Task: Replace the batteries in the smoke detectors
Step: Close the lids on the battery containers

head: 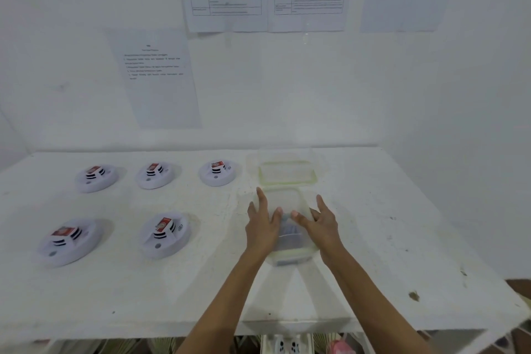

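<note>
White plastic smoke detectors (165, 234) are sitting on the left half of the desk (143, 296), three in a far row and two in a near row. Each is carrying a red-and-white battery (163, 224) on its top. Right of them, the left hand (260, 224) is lying against the left wall of a clear container (288, 241). Its fingers are straight and spread, and its thumb is reaching inward. The container's long axis is running near to far. Something dark is showing inside it, too blurred to name. Beyond it, what looks like a green-rimmed lid (287, 172) is resting. The right hand (323, 224) is mirroring the left on the right wall, fingers likewise spread. Both thumbs are almost meeting over a small bluish thing (286, 215); whether they are pinching it I cannot tell. The detectors are all lying leftward of the hands, so the left hand is the nearer one for the reach, I judge.
</note>
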